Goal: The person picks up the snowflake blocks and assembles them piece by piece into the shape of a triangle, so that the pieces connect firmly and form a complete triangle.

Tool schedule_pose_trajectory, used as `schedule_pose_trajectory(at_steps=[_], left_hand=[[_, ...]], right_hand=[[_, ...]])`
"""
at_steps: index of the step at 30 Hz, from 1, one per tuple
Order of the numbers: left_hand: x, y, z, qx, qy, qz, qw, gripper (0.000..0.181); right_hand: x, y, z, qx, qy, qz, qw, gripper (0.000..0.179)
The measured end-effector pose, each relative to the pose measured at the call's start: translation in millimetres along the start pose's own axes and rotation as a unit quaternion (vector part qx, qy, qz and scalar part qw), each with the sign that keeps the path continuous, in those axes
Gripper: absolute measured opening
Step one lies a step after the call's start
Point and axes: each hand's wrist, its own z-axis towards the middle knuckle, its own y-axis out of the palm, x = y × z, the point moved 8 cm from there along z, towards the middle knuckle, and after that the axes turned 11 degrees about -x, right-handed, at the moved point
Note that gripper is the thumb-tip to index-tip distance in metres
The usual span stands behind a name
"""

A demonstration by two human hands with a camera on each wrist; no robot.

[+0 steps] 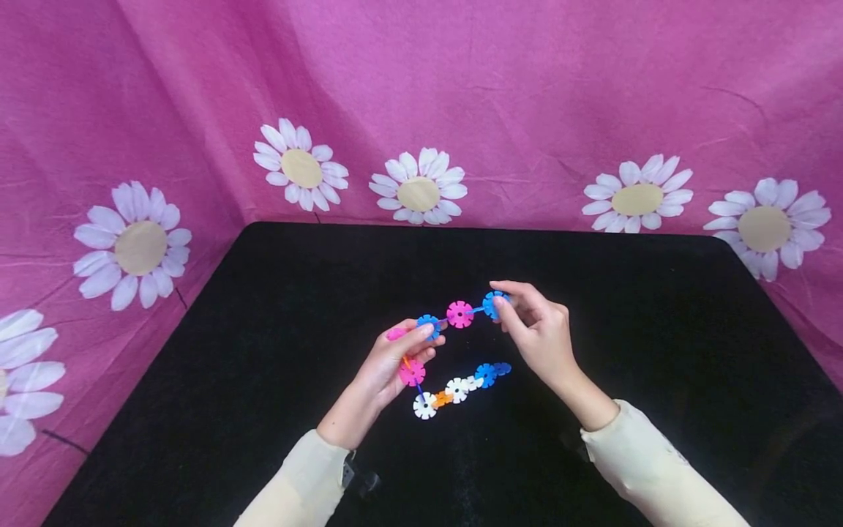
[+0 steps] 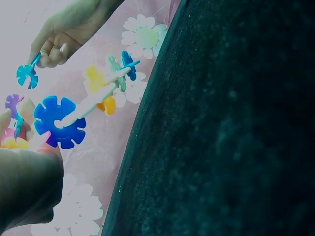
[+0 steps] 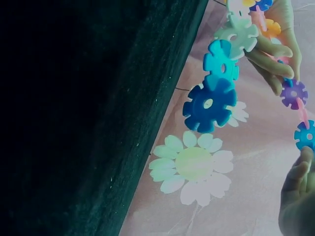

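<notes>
Both hands hold a chain of interlocking notched plastic discs above the table. My left hand (image 1: 382,367) grips the chain, its thumb over a blue disc (image 1: 428,328). At the chain's upper right end, my right hand (image 1: 545,335) pinches another blue disc (image 1: 490,303) between thumb and fingers. A pink disc (image 1: 459,315) spans the gap between the hands. Below the left hand, the chain runs through a pink disc (image 1: 412,372) to a white disc (image 1: 424,405). It then bends right past an orange disc (image 1: 443,398) to a dark blue disc (image 3: 209,105) at the free end.
The black table (image 1: 276,293) lies beneath the hands. A pink cloth (image 1: 527,88) printed with white daisies hangs behind it and along the left side. Long cream sleeves (image 1: 299,479) cover both forearms.
</notes>
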Motion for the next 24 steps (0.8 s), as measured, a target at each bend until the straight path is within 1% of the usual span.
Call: schedule_pose_trajectory(at_steps=[3, 5, 8, 10, 12, 14, 16, 19, 22, 24], left_hand=[[1.3, -0.7, -0.4, 0.001, 0.005, -0.007, 1.0000, 0.014], [2.7, -1.5, -0.8, 0.004, 0.011, -0.015, 0.9998, 0.014], [5.7, -2.5, -1.1, 0.009, 0.028, -0.036, 0.9989, 0.017], [8.4, -3.7, -1.5, 0.017, 0.043, -0.050, 0.9977, 0.019], [11.5, -5.0, -1.9, 0.027, 0.061, -0.066, 0.9956, 0.020], [14.4, -7.0, -2.5, 0.039, 0.077, -0.079, 0.9931, 0.020], [17.4, -8.7, -3.4, 0.049, 0.093, -0.093, 0.9902, 0.020], [21.7, -9.2, -4.4, 0.047, 0.114, -0.112, 0.9860, 0.020], [24.9, -8.0, -5.3, 0.040, 0.129, -0.128, 0.9826, 0.020], [26.2, -7.1, -5.7, 0.036, 0.136, -0.134, 0.9809, 0.020]], right_hand=[[4, -2, 1.2, 0.009, 0.013, 0.012, 0.9998, 0.031], [8, -3, 0.4, 0.022, 0.031, 0.023, 0.9990, 0.030], [18, -6, -3.8, 0.044, 0.082, 0.046, 0.9946, 0.023], [27, -6, -7.8, 0.048, 0.132, 0.060, 0.9882, 0.024], [37, -4, -11.6, 0.032, 0.193, 0.070, 0.9782, 0.029], [44, 2, -15.3, -0.005, 0.251, 0.071, 0.9654, 0.036], [49, 9, -19.2, -0.046, 0.297, 0.073, 0.9508, 0.043], [53, 18, -24.6, -0.090, 0.340, 0.092, 0.9314, 0.050], [53, 26, -30.0, -0.118, 0.365, 0.131, 0.9140, 0.056], [52, 33, -33.7, -0.129, 0.379, 0.167, 0.9009, 0.057]])
